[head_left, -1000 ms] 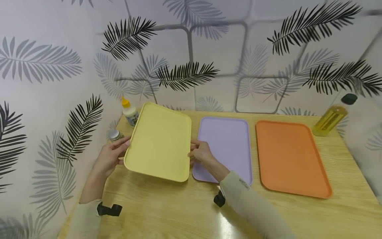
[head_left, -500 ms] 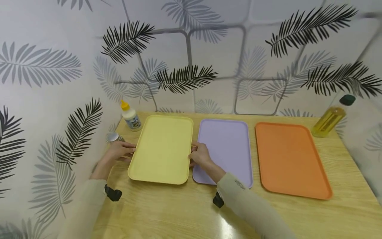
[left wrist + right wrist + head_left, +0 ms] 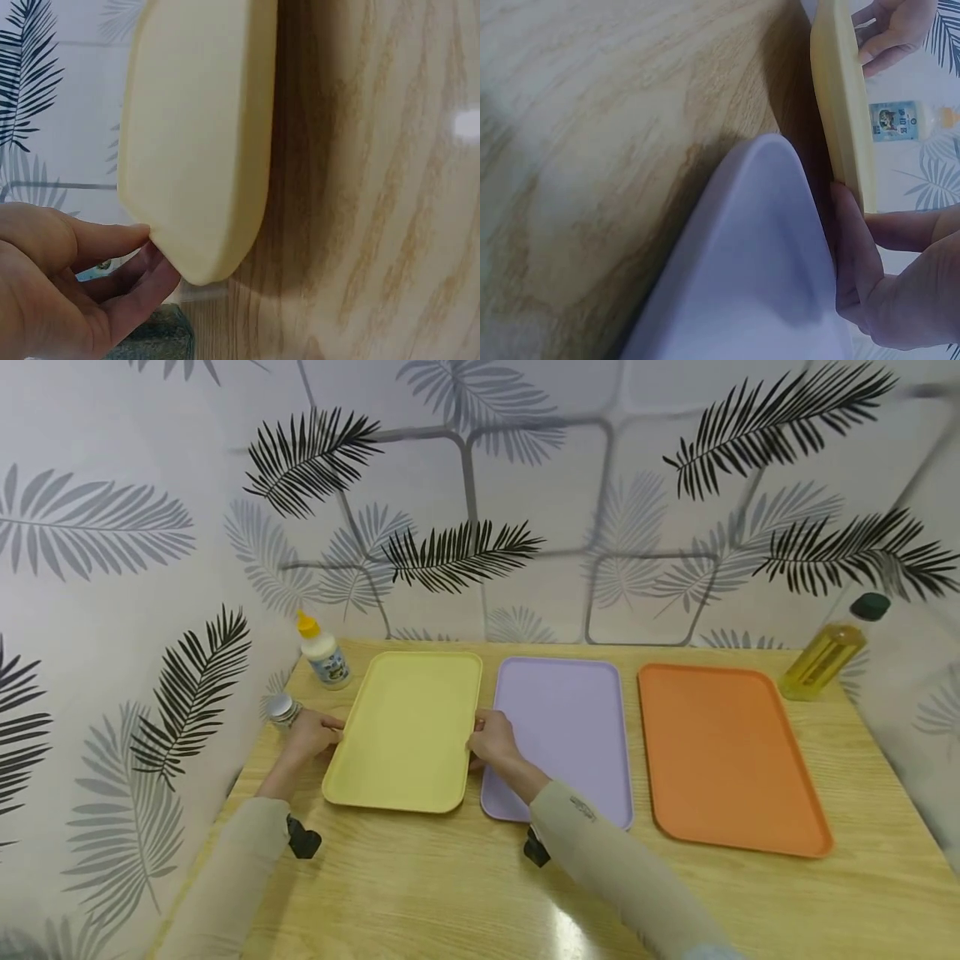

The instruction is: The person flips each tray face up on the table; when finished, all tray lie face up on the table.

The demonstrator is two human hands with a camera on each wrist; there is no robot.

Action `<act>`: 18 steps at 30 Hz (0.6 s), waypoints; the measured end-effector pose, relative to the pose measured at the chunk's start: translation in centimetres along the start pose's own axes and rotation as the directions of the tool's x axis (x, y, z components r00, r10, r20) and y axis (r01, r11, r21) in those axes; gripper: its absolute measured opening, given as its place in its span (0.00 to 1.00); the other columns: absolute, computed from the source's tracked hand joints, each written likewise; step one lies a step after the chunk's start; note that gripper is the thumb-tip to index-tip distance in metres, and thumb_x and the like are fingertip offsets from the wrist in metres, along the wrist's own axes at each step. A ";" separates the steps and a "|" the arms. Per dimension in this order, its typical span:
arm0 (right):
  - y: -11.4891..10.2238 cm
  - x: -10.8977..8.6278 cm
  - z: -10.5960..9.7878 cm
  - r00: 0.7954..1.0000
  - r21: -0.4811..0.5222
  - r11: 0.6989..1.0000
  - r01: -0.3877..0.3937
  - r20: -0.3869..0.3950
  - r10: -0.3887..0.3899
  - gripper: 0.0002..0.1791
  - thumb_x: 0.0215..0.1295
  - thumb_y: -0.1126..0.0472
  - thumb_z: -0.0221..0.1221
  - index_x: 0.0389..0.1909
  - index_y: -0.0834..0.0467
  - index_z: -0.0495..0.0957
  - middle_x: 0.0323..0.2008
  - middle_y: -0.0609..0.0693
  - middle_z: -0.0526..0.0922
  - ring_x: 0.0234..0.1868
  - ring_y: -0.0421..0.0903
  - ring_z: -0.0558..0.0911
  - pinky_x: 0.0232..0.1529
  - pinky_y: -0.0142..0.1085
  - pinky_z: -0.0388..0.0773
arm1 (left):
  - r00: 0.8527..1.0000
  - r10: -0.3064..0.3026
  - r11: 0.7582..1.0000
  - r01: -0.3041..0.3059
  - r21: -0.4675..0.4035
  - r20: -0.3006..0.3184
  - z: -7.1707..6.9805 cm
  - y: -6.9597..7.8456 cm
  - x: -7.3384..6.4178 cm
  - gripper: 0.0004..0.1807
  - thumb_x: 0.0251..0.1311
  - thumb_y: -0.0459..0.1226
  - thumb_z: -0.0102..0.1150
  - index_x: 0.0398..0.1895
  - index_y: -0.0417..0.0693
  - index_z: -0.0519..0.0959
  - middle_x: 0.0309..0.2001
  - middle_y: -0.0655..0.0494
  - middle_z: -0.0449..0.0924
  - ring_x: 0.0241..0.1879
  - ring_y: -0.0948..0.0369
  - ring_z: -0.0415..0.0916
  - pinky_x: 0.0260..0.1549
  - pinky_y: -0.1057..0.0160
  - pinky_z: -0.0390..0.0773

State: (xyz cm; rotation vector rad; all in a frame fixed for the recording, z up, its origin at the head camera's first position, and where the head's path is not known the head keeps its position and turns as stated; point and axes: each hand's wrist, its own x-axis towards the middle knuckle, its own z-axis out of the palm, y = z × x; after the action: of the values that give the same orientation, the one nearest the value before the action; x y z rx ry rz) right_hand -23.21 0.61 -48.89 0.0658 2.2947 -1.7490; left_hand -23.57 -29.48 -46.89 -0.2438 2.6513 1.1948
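Note:
A yellow tray (image 3: pixel 408 731) lies flat and level, close over the wooden table in the head view. My left hand (image 3: pixel 311 735) pinches its left edge, thumb on the rim and fingers (image 3: pixel 142 289) under it in the left wrist view. At the opposite edge, my right hand (image 3: pixel 497 739) grips the rim between thumb and fingers, with some fingertips hidden below. The right hand overlaps the left side of a lilac tray (image 3: pixel 566 735). Just behind the left hand stands a small jar (image 3: pixel 282 708) with a silver lid, partly covered by that hand.
A glue bottle (image 3: pixel 327 658) with a yellow cap stands at the back left corner. To the right of the lilac tray lies an orange tray (image 3: pixel 727 760). A bottle of yellow liquid (image 3: pixel 825 656) is at the back right. A leaf-patterned wall borders the table (image 3: pixel 420 885).
The yellow tray has come down from a tilted pose to a level one, and shifted slightly toward the left. Both hands have kept hold of its edges, the left moving to the right.

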 end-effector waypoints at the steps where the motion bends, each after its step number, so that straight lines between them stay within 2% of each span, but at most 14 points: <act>1: 0.0 0.0 0.1 1.000 -0.016 1.000 -0.001 -0.004 0.001 0.10 0.43 0.85 0.49 0.22 0.68 0.67 0.18 0.49 0.66 0.20 0.56 0.81 0.20 0.43 0.83 | 1.000 0.006 1.000 -0.006 0.013 -0.009 0.1 -0.1 0.1 0.18 0.59 0.24 0.54 0.52 0.21 0.74 0.39 0.29 0.81 0.28 0.56 0.81 0.30 0.54 0.84; 2: 0.0 0.1 0.1 1.000 -0.032 0.999 -0.002 -0.007 0.002 0.10 0.43 0.85 0.48 0.22 0.68 0.67 0.18 0.49 0.66 0.21 0.57 0.81 0.20 0.43 0.83 | 1.000 0.000 1.000 0.000 -0.001 -0.010 0.2 -0.2 0.1 0.18 0.59 0.23 0.54 0.52 0.21 0.74 0.40 0.29 0.80 0.29 0.55 0.81 0.30 0.54 0.84; 4: -0.1 0.1 0.1 1.000 -0.045 0.999 -0.006 -0.010 0.005 0.10 0.43 0.84 0.48 0.23 0.68 0.68 0.18 0.50 0.68 0.23 0.59 0.83 0.20 0.43 0.83 | 0.999 0.017 0.999 -0.015 0.052 -0.032 0.4 -0.2 0.2 0.17 0.58 0.23 0.54 0.51 0.21 0.75 0.41 0.28 0.80 0.32 0.52 0.81 0.32 0.55 0.84; 8: -0.1 0.4 0.0 1.000 -0.083 0.996 -0.018 0.000 0.018 0.11 0.44 0.84 0.47 0.27 0.70 0.72 0.17 0.52 0.70 0.23 0.59 0.83 0.21 0.43 0.83 | 0.996 0.053 0.988 -0.041 0.147 -0.078 0.8 0.0 0.3 0.16 0.57 0.24 0.55 0.48 0.23 0.78 0.46 0.28 0.78 0.46 0.41 0.78 0.44 0.49 0.81; 10: -0.1 0.5 0.0 1.000 -0.103 0.994 -0.025 0.013 0.026 0.14 0.46 0.84 0.48 0.33 0.71 0.75 0.19 0.54 0.73 0.23 0.58 0.83 0.21 0.42 0.83 | 0.994 0.070 0.983 -0.054 0.177 -0.087 0.9 0.0 0.3 0.16 0.56 0.24 0.55 0.48 0.23 0.78 0.48 0.28 0.78 0.48 0.39 0.76 0.46 0.48 0.79; 14: -0.1 0.8 0.1 0.999 -0.151 0.988 -0.032 0.038 0.038 0.20 0.50 0.84 0.48 0.45 0.72 0.76 0.26 0.59 0.76 0.25 0.58 0.83 0.22 0.41 0.83 | 0.993 0.079 0.974 -0.057 0.219 -0.093 1.1 0.1 0.1 0.16 0.56 0.25 0.55 0.47 0.24 0.78 0.49 0.28 0.77 0.47 0.39 0.77 0.42 0.50 0.81; 16: -0.2 0.8 0.1 0.998 -0.178 0.984 -0.028 0.045 0.036 0.19 0.51 0.84 0.48 0.44 0.73 0.76 0.28 0.61 0.77 0.25 0.57 0.83 0.22 0.41 0.83 | 0.993 0.078 0.969 -0.053 0.243 -0.094 1.1 0.1 -0.1 0.16 0.56 0.25 0.55 0.47 0.24 0.79 0.49 0.29 0.77 0.49 0.38 0.76 0.44 0.48 0.80; 18: -0.3 0.7 0.2 0.999 -0.206 0.978 -0.015 0.045 0.025 0.15 0.52 0.83 0.48 0.40 0.73 0.75 0.27 0.61 0.76 0.24 0.57 0.83 0.21 0.40 0.83 | 0.991 0.087 0.961 -0.057 0.271 -0.099 1.1 0.1 -0.1 0.15 0.55 0.25 0.56 0.46 0.25 0.80 0.48 0.30 0.78 0.51 0.37 0.75 0.47 0.45 0.77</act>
State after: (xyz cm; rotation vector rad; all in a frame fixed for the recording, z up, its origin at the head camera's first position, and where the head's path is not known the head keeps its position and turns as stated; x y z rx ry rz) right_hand -23.93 0.30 -48.79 0.0090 2.4171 -1.4771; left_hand -23.37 -28.57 -47.57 -0.1719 2.9013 0.8492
